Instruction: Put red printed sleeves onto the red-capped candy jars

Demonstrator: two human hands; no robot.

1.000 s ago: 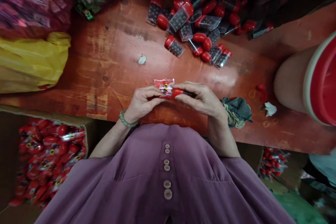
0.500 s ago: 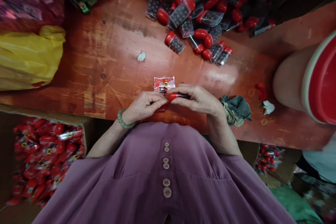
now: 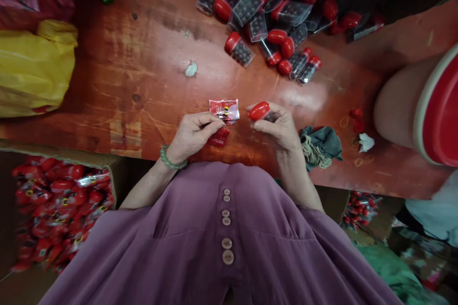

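My left hand (image 3: pixel 196 134), with a green bead bracelet on its wrist, is pinched at the lower left edge of a small red and white packet (image 3: pixel 226 108). Whether its fingertips grip the packet or something smaller is too small to tell. Below the packet a second red piece (image 3: pixel 219 137) lies on the table. My right hand (image 3: pixel 278 126) is wrapped round a clear container with a red cap (image 3: pixel 259 111), its cap pointing left. Several similar containers (image 3: pixel 239 49) filled with dark balls lie in a pile beyond my hands.
A yellow bag (image 3: pixel 36 69) is at the left. To the right are a grey-green cloth (image 3: pixel 324 145), a white crumpled scrap (image 3: pixel 365 142) and a large bucket (image 3: pixel 400 105) with a red lid. Below the table's left edge stands a box of red packaged items (image 3: pixel 64 200).
My right hand has moved up and right, away from my left hand, and turned the container so its red cap shows broadly. The whole view has shifted slightly.
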